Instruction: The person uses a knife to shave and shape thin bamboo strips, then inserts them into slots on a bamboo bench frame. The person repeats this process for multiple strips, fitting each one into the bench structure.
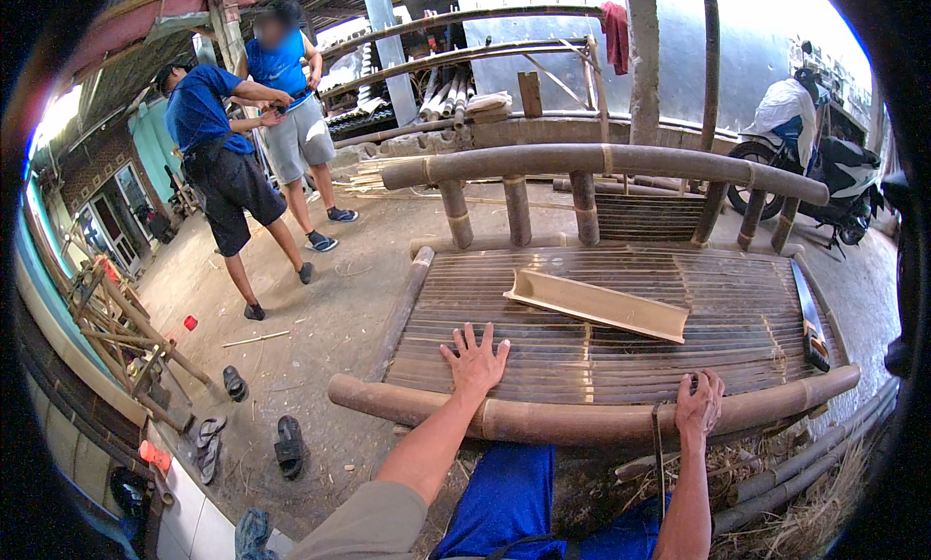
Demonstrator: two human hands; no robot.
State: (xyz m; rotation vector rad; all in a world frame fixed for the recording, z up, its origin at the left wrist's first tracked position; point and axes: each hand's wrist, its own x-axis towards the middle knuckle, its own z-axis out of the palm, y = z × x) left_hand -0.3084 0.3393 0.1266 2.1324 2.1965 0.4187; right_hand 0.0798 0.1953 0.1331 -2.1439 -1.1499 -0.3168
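Note:
My left hand (477,363) lies with fingers spread on the slats of a bamboo bench (456,313), just behind its thick front pole. At the right part of that pole, my right hand (699,402) is closed, knuckles up. Something dark shows between its thumb and fingers, but I cannot make out what it is. A narrow dark strip (660,453) hangs beside the right wrist, over the pole's front. On the slats beyond both hands rests a split half of bamboo (599,306), hollow side showing. A handsaw (811,318) lies along the bench's right edge.
Two people in blue shirts (204,109) stand at the far left. A scooter (834,172) is parked at the far right. Sandals (289,448) and a bamboo frame (131,327) are on the left floor. Bamboo poles (805,463) lie at the lower right.

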